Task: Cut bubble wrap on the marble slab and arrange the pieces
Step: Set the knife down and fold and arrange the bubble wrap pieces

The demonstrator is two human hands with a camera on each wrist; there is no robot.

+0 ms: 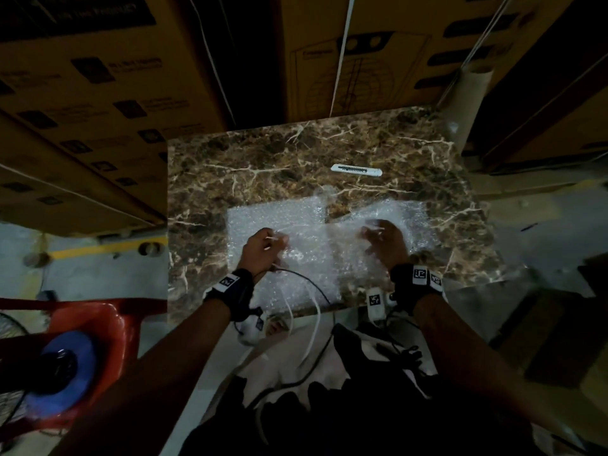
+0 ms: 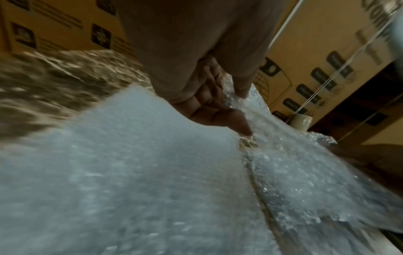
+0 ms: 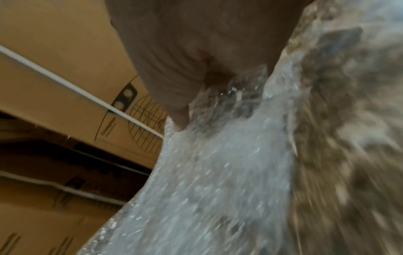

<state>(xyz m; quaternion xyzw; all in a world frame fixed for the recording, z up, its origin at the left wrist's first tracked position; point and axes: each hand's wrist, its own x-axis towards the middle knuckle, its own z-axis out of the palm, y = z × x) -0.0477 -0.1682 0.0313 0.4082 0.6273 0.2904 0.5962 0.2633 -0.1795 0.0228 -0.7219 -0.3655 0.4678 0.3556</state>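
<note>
Far left of the head view, lower corner: a red chair (image 1: 108,319) with a blue disc (image 1: 64,366) on it, and a fan grille (image 1: 10,327) poking in at the edge. Above that, the upper left is filled with stacked cartons (image 1: 82,103), printed labels all over them.

Middle of the frame now, the brown marble slab (image 1: 214,179), veined in white. The wrap (image 1: 316,258) lies across its lower half, reaching the near edge. It looks like more than one piece: the left wrist view shows a flat sheet (image 2: 130,172) at left and a second piece (image 2: 305,181) at right, with a thin seam of marble between them.

The left hand (image 1: 261,250) sits on the left part of the wrap, fingers curled; in its wrist view the fingers (image 2: 209,96) and thumb pinch a raised edge of plastic. Wrist bands with printed markers on both arms, cables trailing off toward the bottom of the frame.

Moving right, the right hand (image 1: 383,241) is well apart from the left, down on the right-hand piece. Motion blur here, but its wrist view shows the thumb (image 3: 179,112) and fingers closed on a crumpled fold of wrap (image 3: 218,163).

Above the hands, a white cutter (image 1: 357,170) lies flat on bare marble, nobody touching it. Upper right, a cardboard tube (image 1: 470,103) leans at the slab's far corner, with more cartons behind.
</note>
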